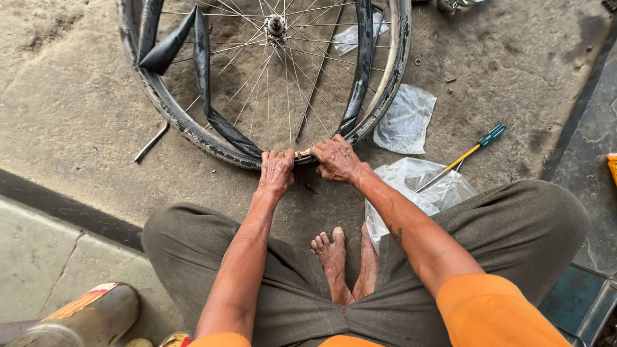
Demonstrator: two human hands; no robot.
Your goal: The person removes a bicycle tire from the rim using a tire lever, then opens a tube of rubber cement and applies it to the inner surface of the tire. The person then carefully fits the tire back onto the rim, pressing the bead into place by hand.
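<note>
- On the rough concrete floor (83, 122), just ahead of the seated person's bare feet, lies a spoked bicycle wheel with a worn black rubber tyre (186, 125); its far arc is cut off by the top edge of the view.
- Judging by the thin steel spokes and slim rim, the wheel is probably light and springy across its plane but stiff at the rim, so the rim edge looks the firmest place to take hold of it.
- Draped over the spokes is a limp black rubber inner tube (205, 83); it looks soft, floppy and likely easy to pinch or nick against the rim.
- Crumpled clear plastic bags (406, 119) lie to the right of the wheel, near a screwdriver with a yellow shaft and teal handle (479, 146).
- A bent grey metal rod (151, 142) rests left of the tyre.
- The left hand (276, 172) is curled down over the near rim, fingers closed on the tyre edge.
- The right hand (335, 158) presses beside it, fingers bent over the rim.
- Between them pokes a small brass valve stem (303, 154); which fingers pinch it I cannot tell.
- Whether the tyre bead is seated under the hands is hidden.
</note>
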